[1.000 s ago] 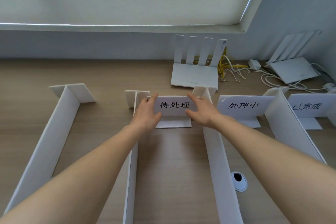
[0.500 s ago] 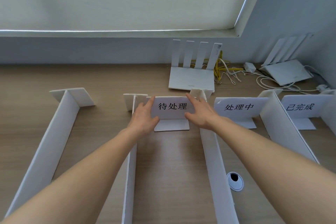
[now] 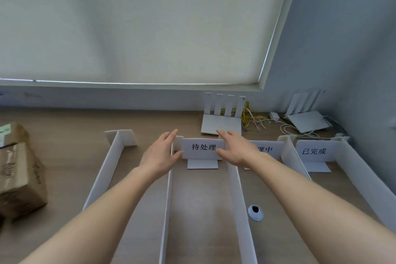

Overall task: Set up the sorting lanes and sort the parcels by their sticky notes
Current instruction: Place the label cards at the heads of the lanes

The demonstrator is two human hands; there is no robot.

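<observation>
A white standing sign with black printed characters stands at the far end of the lane between two white foam-board dividers. My left hand is at its left edge and my right hand at its right edge. Both have straight fingers, with the thumbs at the card's sides. A second sign, partly hidden by my right hand, and a third sign stand in the lanes to the right. Brown taped parcels lie at the far left, one with a green sticky note.
More dividers stand at the left and the right. Two white routers with tangled cables sit by the back wall. A round cable grommet is set in the wooden desk.
My fingers have straightened and loosened from the sign's edges, and the sign stays standing in place. The view has tilted up and swung left, bringing the parcels into sight.
</observation>
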